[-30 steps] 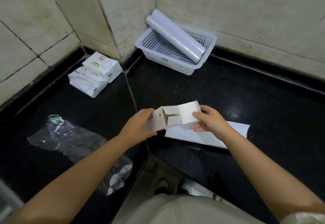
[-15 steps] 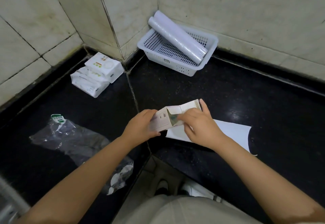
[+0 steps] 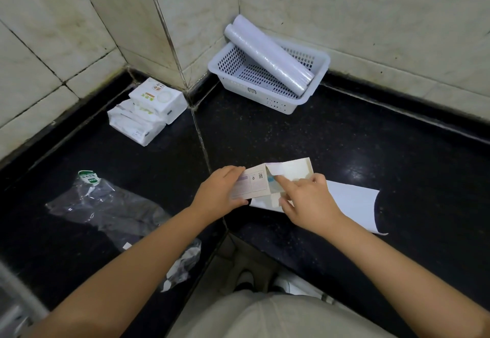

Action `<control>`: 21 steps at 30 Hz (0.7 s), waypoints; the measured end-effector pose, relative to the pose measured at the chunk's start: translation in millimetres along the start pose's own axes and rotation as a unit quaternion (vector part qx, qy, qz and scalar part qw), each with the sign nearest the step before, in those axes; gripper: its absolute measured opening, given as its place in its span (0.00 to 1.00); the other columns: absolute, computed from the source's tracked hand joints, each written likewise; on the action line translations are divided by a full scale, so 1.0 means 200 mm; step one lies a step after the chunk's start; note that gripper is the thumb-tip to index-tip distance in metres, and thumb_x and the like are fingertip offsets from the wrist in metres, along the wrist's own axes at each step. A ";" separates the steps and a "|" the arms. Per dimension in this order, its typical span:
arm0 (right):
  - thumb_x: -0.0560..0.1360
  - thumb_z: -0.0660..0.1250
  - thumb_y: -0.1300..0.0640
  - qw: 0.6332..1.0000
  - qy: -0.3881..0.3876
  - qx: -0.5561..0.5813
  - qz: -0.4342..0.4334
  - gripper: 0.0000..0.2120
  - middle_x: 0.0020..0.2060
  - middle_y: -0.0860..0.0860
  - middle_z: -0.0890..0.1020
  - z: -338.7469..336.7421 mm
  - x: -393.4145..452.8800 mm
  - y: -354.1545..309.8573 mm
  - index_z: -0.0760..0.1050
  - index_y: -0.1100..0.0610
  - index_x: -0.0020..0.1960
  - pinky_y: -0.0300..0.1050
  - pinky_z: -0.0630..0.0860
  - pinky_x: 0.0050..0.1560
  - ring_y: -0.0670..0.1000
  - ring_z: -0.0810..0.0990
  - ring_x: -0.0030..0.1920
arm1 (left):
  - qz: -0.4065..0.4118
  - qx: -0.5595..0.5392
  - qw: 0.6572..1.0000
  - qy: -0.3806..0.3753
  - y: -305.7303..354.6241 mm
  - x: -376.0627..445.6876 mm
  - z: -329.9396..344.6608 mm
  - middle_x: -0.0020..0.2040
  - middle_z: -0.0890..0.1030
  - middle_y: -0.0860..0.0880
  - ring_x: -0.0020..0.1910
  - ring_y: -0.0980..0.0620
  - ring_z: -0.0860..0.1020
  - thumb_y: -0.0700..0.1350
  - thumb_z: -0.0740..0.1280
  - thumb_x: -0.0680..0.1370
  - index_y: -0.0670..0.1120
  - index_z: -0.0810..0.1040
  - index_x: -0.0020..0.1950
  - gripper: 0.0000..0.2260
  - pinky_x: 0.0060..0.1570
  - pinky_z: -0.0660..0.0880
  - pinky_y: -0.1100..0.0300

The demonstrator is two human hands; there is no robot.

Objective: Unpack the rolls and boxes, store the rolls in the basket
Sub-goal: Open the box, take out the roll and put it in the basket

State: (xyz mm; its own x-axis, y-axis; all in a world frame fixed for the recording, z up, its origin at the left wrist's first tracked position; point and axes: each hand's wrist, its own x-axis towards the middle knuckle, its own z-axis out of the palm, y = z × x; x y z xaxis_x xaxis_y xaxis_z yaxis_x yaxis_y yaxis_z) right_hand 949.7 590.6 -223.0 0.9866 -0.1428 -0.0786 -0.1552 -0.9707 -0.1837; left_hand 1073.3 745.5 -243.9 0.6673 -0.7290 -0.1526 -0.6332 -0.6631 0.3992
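Note:
A small white cardboard box [image 3: 253, 185] is held over the black countertop, its end flap [image 3: 291, 169] open and something bluish showing inside. My left hand [image 3: 220, 192] grips the box's closed end. My right hand [image 3: 305, 200] is at the open end, index finger poking into the opening and thumb under the box. A white perforated basket [image 3: 267, 99] sits in the far corner with two white plastic-wrapped rolls [image 3: 267, 54] lying diagonally in it, their ends over the rim.
A flat white sheet [image 3: 352, 205] lies under my right hand. Two white tissue packs [image 3: 147, 111] are stacked at the left wall. A crumpled clear plastic bag [image 3: 111, 210] lies front left. Tiled walls close the corner; the counter edge is near my body.
My right hand moved from holding the flap to reaching into the box's open end. The box has tilted so its printed side faces up.

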 end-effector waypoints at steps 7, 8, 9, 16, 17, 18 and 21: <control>0.74 0.58 0.66 0.990 0.061 0.125 0.029 0.20 0.60 0.60 0.74 0.03 -0.01 0.00 0.66 0.64 0.66 0.51 0.70 0.57 0.60 0.73 0.56 | 0.071 0.051 0.996 -0.003 0.03 -0.06 0.07 0.69 0.68 0.50 0.68 0.51 0.65 0.50 0.70 0.71 0.49 0.64 0.71 0.30 0.59 0.71 0.58; 0.74 0.58 0.67 0.988 0.059 0.142 0.026 0.19 0.63 0.60 0.73 0.04 -0.01 0.01 0.68 0.64 0.66 0.50 0.70 0.59 0.60 0.72 0.59 | 0.094 0.063 0.994 -0.004 0.04 -0.07 0.08 0.69 0.69 0.49 0.67 0.51 0.66 0.50 0.70 0.72 0.48 0.65 0.71 0.30 0.60 0.71 0.57; 0.74 0.58 0.67 0.986 0.053 0.158 0.024 0.19 0.64 0.60 0.73 0.05 -0.02 0.02 0.68 0.65 0.65 0.48 0.69 0.61 0.59 0.71 0.61 | 0.117 0.073 0.990 -0.001 0.06 -0.08 0.09 0.68 0.71 0.47 0.66 0.49 0.68 0.48 0.71 0.71 0.46 0.67 0.71 0.30 0.61 0.71 0.56; 0.67 0.71 0.71 0.963 0.143 0.224 0.054 0.08 0.44 0.64 0.84 0.10 -0.09 0.08 0.80 0.69 0.46 0.46 0.70 0.54 0.63 0.82 0.47 | 0.206 0.142 0.966 0.072 0.08 -0.10 0.10 0.42 0.85 0.41 0.38 0.44 0.84 0.45 0.83 0.48 0.38 0.83 0.49 0.31 0.35 0.82 0.56; 0.66 0.72 0.72 0.957 0.163 0.230 0.072 0.06 0.41 0.64 0.84 0.10 -0.11 0.09 0.81 0.68 0.43 0.47 0.71 0.51 0.63 0.82 0.44 | 0.202 0.140 0.967 0.071 0.08 -0.11 0.11 0.42 0.85 0.41 0.38 0.44 0.84 0.45 0.83 0.48 0.38 0.83 0.48 0.31 0.35 0.82 0.56; 0.66 0.72 0.73 0.951 0.174 0.240 0.086 0.05 0.39 0.64 0.84 0.10 -0.12 0.10 0.81 0.68 0.41 0.46 0.71 0.49 0.62 0.82 0.42 | 0.197 0.139 0.968 0.071 0.08 -0.11 0.12 0.42 0.85 0.41 0.38 0.44 0.84 0.45 0.83 0.48 0.38 0.83 0.48 0.30 0.35 0.81 0.57; 0.67 0.71 0.72 0.954 0.152 0.244 0.079 0.05 0.40 0.63 0.84 0.11 -0.15 0.12 0.81 0.67 0.43 0.48 0.72 0.50 0.62 0.82 0.44 | 0.194 0.138 0.968 0.077 0.09 -0.12 0.14 0.40 0.85 0.42 0.36 0.44 0.83 0.46 0.84 0.47 0.39 0.84 0.47 0.31 0.34 0.80 0.60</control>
State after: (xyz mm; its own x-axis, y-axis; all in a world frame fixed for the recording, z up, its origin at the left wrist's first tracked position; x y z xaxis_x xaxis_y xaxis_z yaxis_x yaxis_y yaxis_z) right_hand 916.0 575.4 -246.9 0.9059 -0.4026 0.1314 -0.2355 -0.7367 -0.6339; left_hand 1034.6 747.1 -258.4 0.3957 -0.9122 0.1060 -0.9142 -0.3804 0.1395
